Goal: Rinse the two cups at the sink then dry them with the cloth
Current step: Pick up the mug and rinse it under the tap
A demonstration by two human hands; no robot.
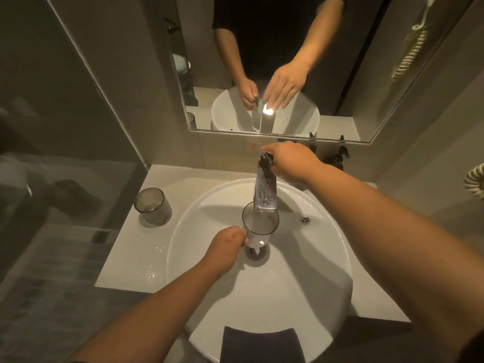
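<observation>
A dim bathroom counter [123, 260] with a round white sink [309, 289], one cup under the tap.

Nearest, a dark cloth [262, 345] hangs over the sink's front rim. Above the drain [254, 251], the left hand [226, 248] has its fingers closed around a clear cup [260, 224], held upright just under the faucet [265, 191] spout. A second ribbed cup [153, 205] stands on the counter to the left, apart from the sink. Further back, the right hand [290, 161] rests on the faucet's top with its fingers curled over it. Behind is a mirror [262, 61].
</observation>
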